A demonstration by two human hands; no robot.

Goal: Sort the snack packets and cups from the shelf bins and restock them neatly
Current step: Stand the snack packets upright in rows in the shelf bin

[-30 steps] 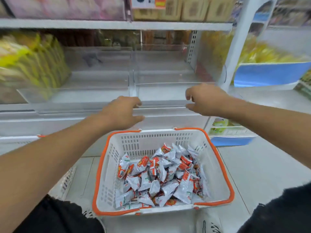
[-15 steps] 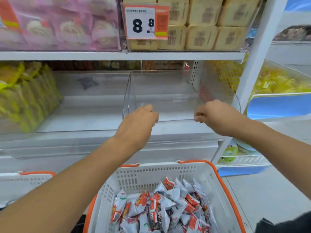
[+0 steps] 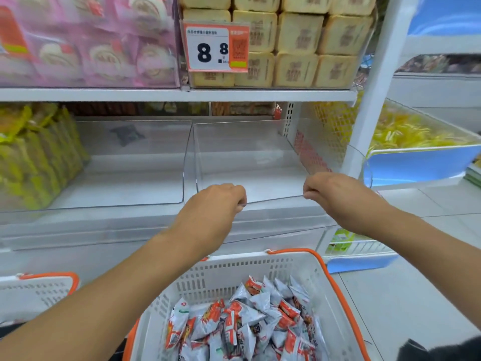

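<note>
Clear rigid bin [image 3: 247, 157], left hand [image 3: 218, 201], right hand [image 3: 330, 194] pinching rim

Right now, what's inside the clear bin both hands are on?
Nothing visible inside the clear bin: only the bare shelf shows through. The left hand and right hand grip its front lip, hiding small bits of it.

Both arms reach forward — left hand [image 3: 217, 201] and right hand [image 3: 330, 194] level, fingers curled under, knuckles up.

Both hands, left [image 3: 221, 201] and right [image 3: 330, 194], grip the clear bin's [image 3: 247, 162] front edge above the basket [image 3: 234, 272].
</note>
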